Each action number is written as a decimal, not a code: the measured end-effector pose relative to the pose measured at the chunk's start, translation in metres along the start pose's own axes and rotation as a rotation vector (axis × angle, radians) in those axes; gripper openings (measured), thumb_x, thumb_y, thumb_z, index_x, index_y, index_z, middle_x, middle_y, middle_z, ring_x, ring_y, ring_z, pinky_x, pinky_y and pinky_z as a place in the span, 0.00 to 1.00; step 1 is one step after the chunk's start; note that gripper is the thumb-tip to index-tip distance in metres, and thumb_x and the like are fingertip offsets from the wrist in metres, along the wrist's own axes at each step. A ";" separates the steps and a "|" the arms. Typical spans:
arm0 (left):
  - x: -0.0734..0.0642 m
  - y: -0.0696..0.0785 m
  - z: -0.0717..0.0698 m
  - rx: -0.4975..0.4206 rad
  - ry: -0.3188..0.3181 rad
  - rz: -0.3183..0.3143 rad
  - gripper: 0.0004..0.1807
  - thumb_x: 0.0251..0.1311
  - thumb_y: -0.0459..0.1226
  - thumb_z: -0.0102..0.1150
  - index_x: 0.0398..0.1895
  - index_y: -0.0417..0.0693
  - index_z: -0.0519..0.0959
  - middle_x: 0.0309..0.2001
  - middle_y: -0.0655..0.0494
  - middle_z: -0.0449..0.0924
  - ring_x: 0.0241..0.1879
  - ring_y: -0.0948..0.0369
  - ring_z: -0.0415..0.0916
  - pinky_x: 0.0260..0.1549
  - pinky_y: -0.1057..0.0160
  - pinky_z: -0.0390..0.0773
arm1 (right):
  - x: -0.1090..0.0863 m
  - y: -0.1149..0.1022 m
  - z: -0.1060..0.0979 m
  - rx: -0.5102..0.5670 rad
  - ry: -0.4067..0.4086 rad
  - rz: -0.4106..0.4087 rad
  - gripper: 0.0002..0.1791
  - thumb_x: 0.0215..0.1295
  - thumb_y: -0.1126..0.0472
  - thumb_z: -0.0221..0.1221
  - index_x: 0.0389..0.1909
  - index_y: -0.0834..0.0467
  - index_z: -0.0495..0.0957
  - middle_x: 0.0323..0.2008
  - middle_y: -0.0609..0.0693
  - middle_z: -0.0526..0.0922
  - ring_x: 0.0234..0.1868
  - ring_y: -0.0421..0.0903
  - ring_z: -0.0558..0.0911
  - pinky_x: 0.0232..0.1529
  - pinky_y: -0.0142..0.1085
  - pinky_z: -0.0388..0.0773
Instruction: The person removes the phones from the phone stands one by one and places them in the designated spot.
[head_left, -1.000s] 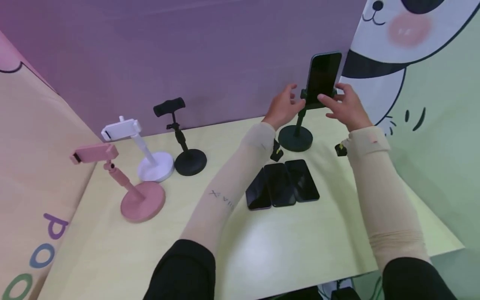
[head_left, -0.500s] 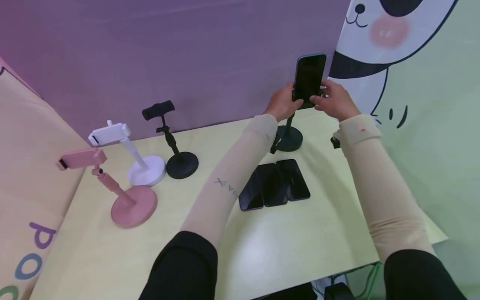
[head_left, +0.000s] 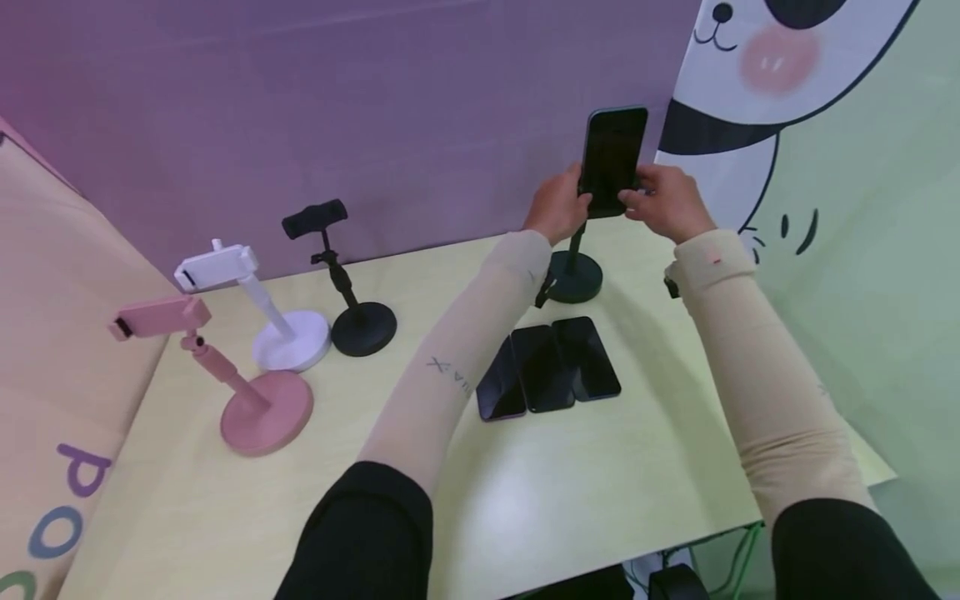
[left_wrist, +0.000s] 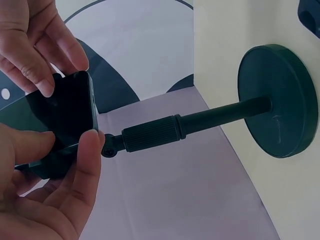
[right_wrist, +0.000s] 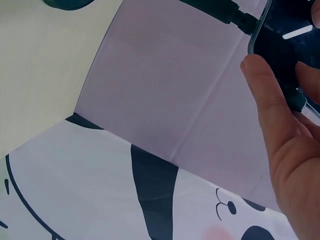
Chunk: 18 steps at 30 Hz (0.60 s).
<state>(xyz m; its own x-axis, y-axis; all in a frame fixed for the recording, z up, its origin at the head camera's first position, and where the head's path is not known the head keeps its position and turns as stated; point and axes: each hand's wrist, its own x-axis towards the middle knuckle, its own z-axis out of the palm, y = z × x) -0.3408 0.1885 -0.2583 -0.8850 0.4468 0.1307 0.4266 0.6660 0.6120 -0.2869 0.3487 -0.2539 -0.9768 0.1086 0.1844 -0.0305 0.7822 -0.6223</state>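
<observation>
At the back right, a phone [head_left: 615, 158] with a dark screen stands upright in the clamp of a dark green phone stand [head_left: 574, 279]. My left hand [head_left: 557, 204] grips its lower left side. In the left wrist view the left thumb lies over the screen, a finger curls at the phone's lower edge, and other fingers are behind the green clamp [left_wrist: 52, 167]. My right hand [head_left: 666, 202] pinches the opposite side low down, thumb at the front. The right wrist view shows a right finger [right_wrist: 260, 75] against the phone's corner. The stand's pole [left_wrist: 152, 134] runs from clamp to round base.
Three dark phones [head_left: 543, 367] lie side by side on the table [head_left: 600, 483], in front of the green stand. To the left are a black stand [head_left: 363, 327], a white stand [head_left: 291, 340] and a pink stand [head_left: 266, 412]. A purple backdrop [head_left: 337, 108] rises behind.
Both hands have closed in from beside the phone and now hold its lower sides. The head view has shifted slightly to the right. The other stands and phones stay in place.
</observation>
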 end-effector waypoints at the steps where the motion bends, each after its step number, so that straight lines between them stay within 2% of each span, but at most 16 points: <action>1: -0.001 -0.002 -0.001 0.010 0.001 0.003 0.32 0.70 0.44 0.50 0.75 0.54 0.54 0.70 0.59 0.62 0.67 0.64 0.61 0.63 0.69 0.62 | 0.000 -0.001 0.001 -0.003 0.000 -0.006 0.21 0.72 0.54 0.52 0.57 0.64 0.71 0.54 0.65 0.78 0.45 0.54 0.84 0.52 0.49 0.76; 6: -0.007 -0.013 -0.011 0.050 -0.008 0.015 0.33 0.71 0.44 0.48 0.76 0.52 0.51 0.72 0.58 0.59 0.68 0.63 0.60 0.63 0.68 0.62 | 0.000 -0.008 0.008 0.020 -0.010 -0.037 0.22 0.71 0.54 0.53 0.58 0.65 0.70 0.56 0.65 0.77 0.43 0.52 0.85 0.53 0.50 0.76; 9: -0.012 -0.020 -0.019 0.044 -0.020 0.004 0.34 0.71 0.45 0.47 0.76 0.53 0.49 0.73 0.59 0.57 0.69 0.64 0.58 0.64 0.68 0.61 | 0.001 -0.013 0.014 0.017 -0.005 -0.074 0.21 0.71 0.55 0.54 0.57 0.66 0.71 0.55 0.65 0.78 0.42 0.51 0.86 0.52 0.49 0.76; 18: -0.029 -0.044 -0.046 0.067 -0.033 -0.021 0.35 0.72 0.45 0.45 0.77 0.50 0.46 0.74 0.56 0.53 0.71 0.62 0.54 0.64 0.67 0.60 | 0.003 -0.036 0.035 0.026 -0.036 -0.157 0.22 0.70 0.57 0.55 0.59 0.67 0.68 0.58 0.66 0.74 0.47 0.58 0.83 0.49 0.49 0.78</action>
<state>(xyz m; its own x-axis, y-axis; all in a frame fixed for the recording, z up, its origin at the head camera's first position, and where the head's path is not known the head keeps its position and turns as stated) -0.3428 0.1187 -0.2532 -0.8877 0.4512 0.0924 0.4209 0.7134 0.5603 -0.2965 0.2995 -0.2574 -0.9666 -0.0365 0.2537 -0.1886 0.7718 -0.6073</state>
